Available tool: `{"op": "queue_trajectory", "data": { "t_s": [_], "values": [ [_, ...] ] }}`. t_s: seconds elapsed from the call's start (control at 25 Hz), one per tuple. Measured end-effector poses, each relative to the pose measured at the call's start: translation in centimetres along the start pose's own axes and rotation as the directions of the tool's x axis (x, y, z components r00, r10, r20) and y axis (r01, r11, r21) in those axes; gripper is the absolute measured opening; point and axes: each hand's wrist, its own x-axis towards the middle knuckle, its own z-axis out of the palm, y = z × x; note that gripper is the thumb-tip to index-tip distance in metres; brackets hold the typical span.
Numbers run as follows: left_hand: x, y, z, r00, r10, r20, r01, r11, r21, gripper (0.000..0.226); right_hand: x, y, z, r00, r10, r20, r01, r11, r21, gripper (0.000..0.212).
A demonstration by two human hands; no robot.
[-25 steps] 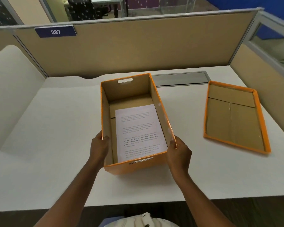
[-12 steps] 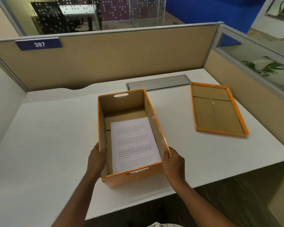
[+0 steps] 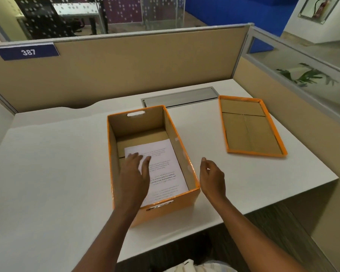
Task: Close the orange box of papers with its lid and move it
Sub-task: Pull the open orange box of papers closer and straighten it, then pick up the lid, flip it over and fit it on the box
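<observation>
The orange box point(image 3: 185, 152) stands open in the middle of the white desk, with printed papers point(image 3: 165, 169) lying flat on its bottom. Its orange lid point(image 3: 251, 126) lies upside down on the desk to the right, brown inside facing up. My left hand point(image 3: 134, 171) hovers over the box's left half above the papers, fingers spread, holding nothing. My right hand point(image 3: 212, 177) floats just outside the box's right wall, fingers loosely apart, not touching the box.
The white desk point(image 3: 47, 173) is enclosed by beige partition panels at the back and right. A grey cable tray cover point(image 3: 180, 98) is set into the desk behind the box. The desk's front edge runs diagonally at lower right.
Both hands have let go of the box's near corners. The left hand moved up over the papers, and the right hand lifted away to the right. The view shifted left.
</observation>
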Motion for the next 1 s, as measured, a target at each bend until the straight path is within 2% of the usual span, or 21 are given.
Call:
{"op": "queue_trajectory", "data": {
  "t_s": [0.16, 0.36, 0.48, 0.6, 0.72, 0.8, 0.88, 1.0],
  "values": [
    [0.6, 2.3, 2.0, 0.995, 0.058, 0.075, -0.055, 0.998, -0.041, 0.034, 0.8, 0.1, 0.2, 0.999, -0.009, 0.051, 0.009, 1.000, -0.001, 0.043],
    [2.9, 8.6, 9.0, 0.972, 0.179, 0.150, -0.170, 0.983, -0.068, 0.026, 6.9, 3.1, -2.1, 0.997, 0.002, 0.075, -0.003, 1.000, 0.014, 0.036],
    [3.9, 11.2, 13.4, 0.954, 0.174, 0.242, -0.150, 0.982, -0.117, 0.029, 9.9, 4.8, -3.2, 0.994, 0.008, 0.108, -0.009, 1.000, 0.002, 0.037],
    [5.5, 13.7, 18.2, 0.920, 0.033, 0.391, 0.003, 0.996, -0.091, 0.034, 13.7, 6.9, -4.7, 0.994, 0.010, 0.111, -0.005, 0.999, -0.047, 0.038],
    [7.4, 14.9, 22.4, 0.853, -0.156, 0.497, 0.197, 0.980, -0.029, 0.031, 17.8, 9.0, -6.5, 0.996, 0.033, 0.084, -0.020, 0.989, -0.144, 0.036],
    [8.2, 15.0, 24.7, 0.821, -0.236, 0.521, 0.248, 0.968, 0.048, 0.041, 20.4, 10.4, -7.9, 0.997, 0.063, 0.045, -0.053, 0.979, -0.198, 0.045],
    [8.9, 15.2, 27.3, 0.786, -0.291, 0.545, 0.277, 0.955, 0.111, 0.042, 23.2, 12.1, -9.4, 0.995, 0.092, -0.025, -0.095, 0.966, -0.239, 0.049],
    [9.3, 15.1, 30.2, 0.719, -0.363, 0.593, 0.350, 0.926, 0.143, 0.056, 26.8, 15.0, -11.9, 0.970, 0.182, -0.164, -0.223, 0.931, -0.289, 0.052]
  ]
}}
